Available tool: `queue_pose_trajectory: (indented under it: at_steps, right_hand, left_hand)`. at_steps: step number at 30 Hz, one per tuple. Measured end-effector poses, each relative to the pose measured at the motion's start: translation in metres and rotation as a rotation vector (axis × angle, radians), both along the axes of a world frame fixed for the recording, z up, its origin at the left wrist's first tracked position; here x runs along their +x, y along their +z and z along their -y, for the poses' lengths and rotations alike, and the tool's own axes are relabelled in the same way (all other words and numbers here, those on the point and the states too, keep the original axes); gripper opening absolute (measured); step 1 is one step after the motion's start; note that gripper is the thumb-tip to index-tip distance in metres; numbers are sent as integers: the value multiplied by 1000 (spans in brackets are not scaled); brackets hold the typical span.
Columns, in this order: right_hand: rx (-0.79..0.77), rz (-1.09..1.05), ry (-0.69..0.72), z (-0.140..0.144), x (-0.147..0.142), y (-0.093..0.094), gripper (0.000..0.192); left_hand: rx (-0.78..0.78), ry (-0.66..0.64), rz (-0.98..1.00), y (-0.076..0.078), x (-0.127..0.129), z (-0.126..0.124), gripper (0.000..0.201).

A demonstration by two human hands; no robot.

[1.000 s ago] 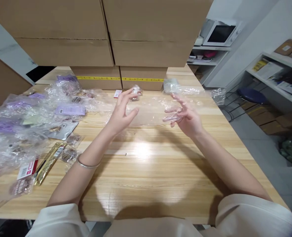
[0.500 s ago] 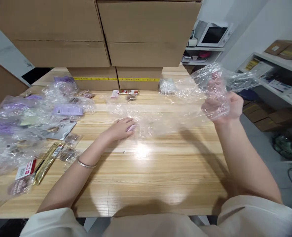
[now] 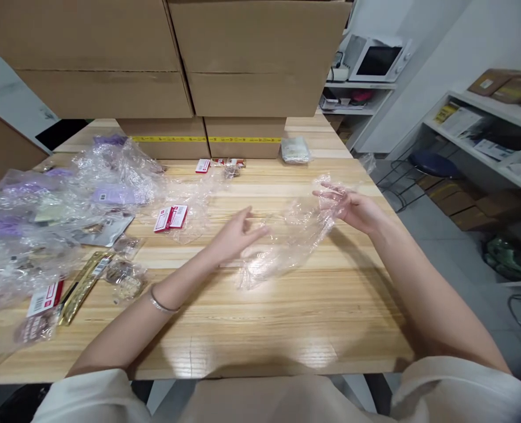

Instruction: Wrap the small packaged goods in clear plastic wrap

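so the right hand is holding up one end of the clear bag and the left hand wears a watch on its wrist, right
Not quite. The right hand does hold one end of the clear bag, but the left hand wears a thin bangle on its wrist, not a watch. The head view shows it.

Likely packing or stock room; stacked cardboard boxes (image 3: pixel 176 59); bagged goods (image 3: pixel 31 217) on worktable (image 3: pixel 287 317); storage shelving (image 3: pixel 485 135).

You are wearing pale cream sleeves pushed up past both elbows, and a thin silver bangle (image 3: pixel 162 304) is circling your left wrist.
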State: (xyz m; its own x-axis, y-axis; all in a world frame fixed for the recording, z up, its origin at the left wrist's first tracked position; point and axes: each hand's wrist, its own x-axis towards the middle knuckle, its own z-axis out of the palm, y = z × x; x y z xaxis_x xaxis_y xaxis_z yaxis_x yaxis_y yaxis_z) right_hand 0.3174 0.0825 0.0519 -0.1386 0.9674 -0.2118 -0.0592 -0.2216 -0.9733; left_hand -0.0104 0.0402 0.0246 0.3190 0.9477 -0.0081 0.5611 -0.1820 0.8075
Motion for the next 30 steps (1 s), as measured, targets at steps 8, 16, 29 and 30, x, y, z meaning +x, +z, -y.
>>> queue_pose_trajectory:
  at_steps: [8, 16, 29, 30]
  right_hand:
    - [210, -71, -16, 17, -28, 26, 62]
    - [301, -171, 177, 26, -75, 10, 54]
    - [-350, -419, 523, 30, -101, -32, 72]
    - [-288, -424, 489, 33, -103, -32, 62]
  left_hand:
    - [-448, -67, 391, -14, 25, 0, 62]
    - [-228, -187, 720, 4, 41, -6, 68]
    - [-506, -253, 1089, 47, 25, 17, 17]
    - [-469, -209, 1041, 45, 21, 18, 20]
